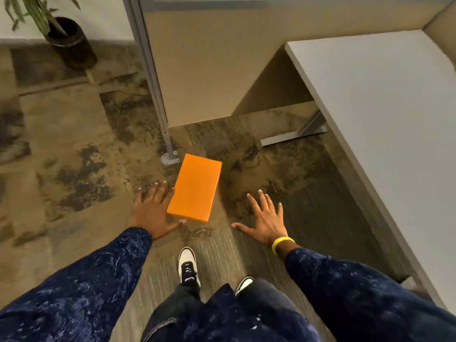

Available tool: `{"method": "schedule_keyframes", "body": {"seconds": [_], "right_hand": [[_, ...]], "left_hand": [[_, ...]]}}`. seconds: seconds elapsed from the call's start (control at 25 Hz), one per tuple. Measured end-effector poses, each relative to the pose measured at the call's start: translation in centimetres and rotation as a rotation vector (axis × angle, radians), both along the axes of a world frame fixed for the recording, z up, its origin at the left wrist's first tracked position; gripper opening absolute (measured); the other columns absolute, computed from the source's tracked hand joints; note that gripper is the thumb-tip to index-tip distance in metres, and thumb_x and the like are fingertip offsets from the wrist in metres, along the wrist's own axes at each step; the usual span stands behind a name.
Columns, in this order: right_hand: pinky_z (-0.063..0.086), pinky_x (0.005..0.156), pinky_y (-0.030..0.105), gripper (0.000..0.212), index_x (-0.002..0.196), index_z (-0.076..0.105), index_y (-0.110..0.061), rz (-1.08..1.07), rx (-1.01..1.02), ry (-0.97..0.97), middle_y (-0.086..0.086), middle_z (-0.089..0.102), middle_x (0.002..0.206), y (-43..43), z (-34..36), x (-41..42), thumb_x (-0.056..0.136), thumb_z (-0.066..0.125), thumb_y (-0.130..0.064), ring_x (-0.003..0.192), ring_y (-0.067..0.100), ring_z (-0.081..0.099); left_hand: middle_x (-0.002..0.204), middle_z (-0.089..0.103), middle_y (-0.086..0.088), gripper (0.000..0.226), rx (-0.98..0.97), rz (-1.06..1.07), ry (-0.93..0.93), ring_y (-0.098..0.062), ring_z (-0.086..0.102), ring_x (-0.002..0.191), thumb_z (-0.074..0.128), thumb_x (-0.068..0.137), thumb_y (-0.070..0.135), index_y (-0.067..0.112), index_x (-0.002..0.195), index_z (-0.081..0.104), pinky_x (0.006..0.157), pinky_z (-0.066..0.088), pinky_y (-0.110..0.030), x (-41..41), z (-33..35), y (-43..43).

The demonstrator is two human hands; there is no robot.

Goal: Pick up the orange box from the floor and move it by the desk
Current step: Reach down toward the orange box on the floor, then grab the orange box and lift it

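An orange box (195, 187) lies flat on the patterned carpet, just in front of my feet. My left hand (154, 211) is spread open at the box's left side, fingers by its long edge and thumb near its near corner; I cannot tell if it touches. Spread open too, my right hand (265, 218) hovers to the right of the box, a clear gap away from it. A yellow band sits on the right wrist. The grey desk (385, 114) stretches along the right side.
A beige partition panel (209, 70) with a metal post and foot (169, 154) stands just behind the box. A dark plant pot (71, 43) stands at the far left. The desk's metal leg (293, 135) rests on the carpet under the desktop.
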State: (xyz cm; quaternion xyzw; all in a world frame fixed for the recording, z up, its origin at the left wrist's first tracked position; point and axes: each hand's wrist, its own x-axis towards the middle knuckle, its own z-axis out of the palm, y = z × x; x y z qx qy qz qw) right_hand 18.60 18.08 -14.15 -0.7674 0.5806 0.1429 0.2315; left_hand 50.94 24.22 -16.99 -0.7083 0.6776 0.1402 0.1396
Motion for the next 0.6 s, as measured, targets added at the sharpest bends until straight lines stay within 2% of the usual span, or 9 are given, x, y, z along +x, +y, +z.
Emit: {"method": "schedule_keyframes", "body": {"seconds": [0.2,0.44,0.6], "right_hand": [[0.006,0.123,0.053,0.098,0.156,0.019,-0.025,-0.148,0.137,-0.093,0.009,0.006,0.168,-2.1,-3.9,3.2,0.08,0.057,-0.073,0.154,0.029,0.006],[0.005,0.124,0.05,0.098,0.157,0.015,-0.02,-0.02,0.261,-0.003,0.01,0.002,0.168,-6.0,-13.6,5.0,0.083,0.055,-0.07,0.154,0.029,0.004],[0.008,0.124,0.05,0.098,0.157,0.013,-0.02,0.095,0.296,0.043,0.01,0.005,0.168,-10.7,-22.0,6.0,0.084,0.055,-0.069,0.154,0.029,0.005]], "left_hand": [[0.168,0.004,-0.009,0.105,0.061,0.165,0.091,-0.028,0.009,0.153,0.025,0.079,0.087,0.019,0.158,0.011,0.12,0.015,-0.054,2.3,-2.8,-1.2],[0.167,0.011,-0.011,0.106,0.116,0.254,0.089,-0.031,0.016,0.151,0.024,0.078,0.088,0.018,0.157,0.017,0.119,0.016,-0.056,3.0,-10.5,-3.9],[0.167,0.011,-0.012,0.104,0.094,0.395,0.148,-0.032,0.014,0.152,0.029,0.079,0.086,0.017,0.157,0.02,0.118,0.014,-0.057,2.7,-17.5,-6.5]]}}
